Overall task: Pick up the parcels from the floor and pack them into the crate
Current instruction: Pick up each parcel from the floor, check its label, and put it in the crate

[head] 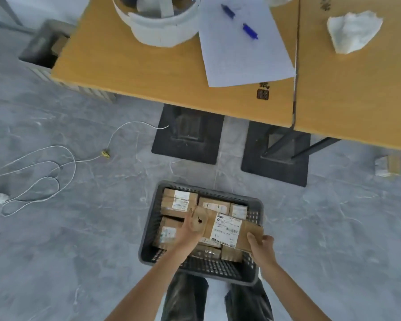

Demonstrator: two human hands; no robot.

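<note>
**Labels in view, none legible**

I can make out no readable text. The parcel (252,231) over the crate (258,206) carries a white shipping label (227,230) with dark print lines and barcode-like bars, all too blurred for me. Smaller white labels (180,200) on the packed parcels (214,205) are equally unreadable. On the wooden table (148,66) I see a dark printed mark (262,91), characters above a square block, indistinct.

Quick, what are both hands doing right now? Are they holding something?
Left hand: grips the left end of the cardboard parcel, above the crate.
Right hand: grips the right end of the same parcel.
</note>
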